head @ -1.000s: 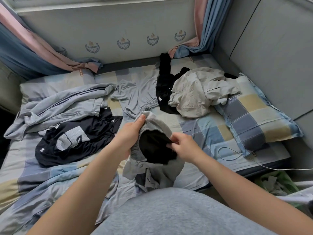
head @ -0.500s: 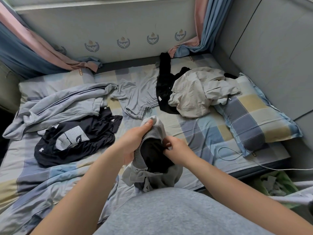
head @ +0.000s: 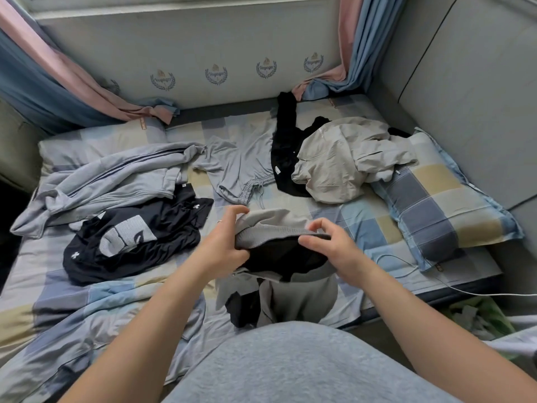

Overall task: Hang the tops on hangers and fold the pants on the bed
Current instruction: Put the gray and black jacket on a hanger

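Observation:
I hold grey pants with a black lining [head: 279, 234] above the near edge of the bed [head: 357, 216]. My left hand [head: 223, 242] grips the ribbed waistband at its left end. My right hand [head: 328, 242] pinches the waistband at its right end, so the band stretches level between them. The legs hang down towards my lap. On the bed lie a black top with a grey print [head: 130, 242], a light blue-grey jacket [head: 101, 181], pale blue shorts with a drawstring [head: 241, 170], a black garment [head: 286, 152] and a beige jacket [head: 345, 161].
A checked pillow [head: 438, 205] lies at the right, against a grey padded wall [head: 465, 82]. A white cable [head: 406, 271] trails over the bed's right edge. Pink and blue curtains [head: 58, 80] hang at both back corners. A second pillow [head: 116, 135] sits at the back left.
My hands have moved apart and pulled the waistband out wide and level; before, it was bunched in a narrow loop between them.

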A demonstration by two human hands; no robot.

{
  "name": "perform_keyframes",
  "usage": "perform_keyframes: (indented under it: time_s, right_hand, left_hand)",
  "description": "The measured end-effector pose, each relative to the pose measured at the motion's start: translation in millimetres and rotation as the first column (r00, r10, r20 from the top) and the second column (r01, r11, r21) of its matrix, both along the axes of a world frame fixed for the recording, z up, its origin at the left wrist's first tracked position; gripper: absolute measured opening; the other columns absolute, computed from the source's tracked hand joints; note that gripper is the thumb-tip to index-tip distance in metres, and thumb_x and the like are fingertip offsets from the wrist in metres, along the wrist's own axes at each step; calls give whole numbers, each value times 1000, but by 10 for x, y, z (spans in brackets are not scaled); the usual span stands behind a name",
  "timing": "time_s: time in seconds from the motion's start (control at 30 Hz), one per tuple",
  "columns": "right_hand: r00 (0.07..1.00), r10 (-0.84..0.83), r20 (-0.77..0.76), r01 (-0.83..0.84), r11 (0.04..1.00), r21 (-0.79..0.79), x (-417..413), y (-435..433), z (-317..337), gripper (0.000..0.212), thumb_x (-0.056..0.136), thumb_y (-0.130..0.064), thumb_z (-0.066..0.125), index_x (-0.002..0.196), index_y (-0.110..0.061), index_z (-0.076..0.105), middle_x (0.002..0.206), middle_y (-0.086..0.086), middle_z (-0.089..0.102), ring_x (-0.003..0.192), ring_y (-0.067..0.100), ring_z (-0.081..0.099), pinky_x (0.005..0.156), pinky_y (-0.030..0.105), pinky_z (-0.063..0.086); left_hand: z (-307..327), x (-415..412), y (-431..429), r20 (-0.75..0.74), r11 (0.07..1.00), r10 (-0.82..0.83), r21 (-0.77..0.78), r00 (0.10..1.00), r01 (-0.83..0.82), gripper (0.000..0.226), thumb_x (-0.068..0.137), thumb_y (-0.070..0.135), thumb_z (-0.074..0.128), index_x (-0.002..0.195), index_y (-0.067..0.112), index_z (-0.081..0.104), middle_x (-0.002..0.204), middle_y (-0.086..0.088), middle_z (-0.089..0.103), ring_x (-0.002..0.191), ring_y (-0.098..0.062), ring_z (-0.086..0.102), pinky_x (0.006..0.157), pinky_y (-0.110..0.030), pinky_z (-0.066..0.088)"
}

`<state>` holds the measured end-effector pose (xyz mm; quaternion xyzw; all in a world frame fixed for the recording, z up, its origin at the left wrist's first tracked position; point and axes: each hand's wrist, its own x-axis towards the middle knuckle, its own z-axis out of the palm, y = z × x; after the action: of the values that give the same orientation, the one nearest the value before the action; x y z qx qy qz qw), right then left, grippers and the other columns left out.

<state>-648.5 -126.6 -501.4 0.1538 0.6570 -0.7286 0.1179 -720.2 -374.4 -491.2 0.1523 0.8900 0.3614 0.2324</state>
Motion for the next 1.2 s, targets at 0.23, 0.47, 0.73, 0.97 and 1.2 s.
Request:
perform_keyframes:
  time_s: [0.23, 0.47, 0.73, 0.97, 1.2]
  right_hand:
    - [970, 142, -196, -85, 958, 273, -129, 191, 486, 25, 84, 3, 73, 92, -20, 70, 80, -11, 69, 71, 6, 59, 69, 13, 47]
    - [953, 196, -229, -64, 875, 481, -212, 201, 751, 11, 93, -4, 67, 87, -12, 71, 69, -9, 60, 64, -1, 53, 67, 13, 41]
    - [945, 167, -281, -139, 983, 116, -167, 72, 939, 11, 89, -24, 67, 80, -23, 74, 71, -2, 66, 67, 10, 62, 62, 20, 50]
    - [972, 65, -225, -36, 990, 134, -127, 358, 836, 28, 83, 4, 73, 102, -17, 74, 86, 3, 68, 80, 18, 64, 79, 26, 55]
    - [992, -60, -115, 112, 842, 528, -103, 468, 595, 23, 97, -10, 62, 76, -11, 68, 65, -6, 62, 63, 4, 54, 60, 13, 44]
  left_hand:
    - [-115, 85, 97, -363, 999, -46, -9, 931, 46, 68, 74, -19, 47, 129, 19, 59, 130, -4, 47, 115, -25, 51, 89, -43, 51]
    - [-2, -45, 137, -325, 998, 20, 68, 946, 2, 22, 95, 6, 59, 111, 19, 65, 100, 7, 63, 89, -12, 61, 80, -37, 54]
    - [-236, 100, 619, -19, 990, -134, 36, 991, 134, 27, 88, 24, 70, 114, 24, 60, 115, 7, 64, 105, -17, 62, 87, -37, 52]
    - [-475, 33, 376, -22, 956, 272, -107, 962, -272, 16, 93, 5, 49, 90, 17, 59, 88, -8, 64, 74, -23, 59, 58, -31, 46]
    - [-336, -74, 192, 466, 706, 457, 327, 757, -628, 19, 102, 2, 42, 86, 11, 48, 81, -11, 62, 61, -17, 66, 56, -31, 52]
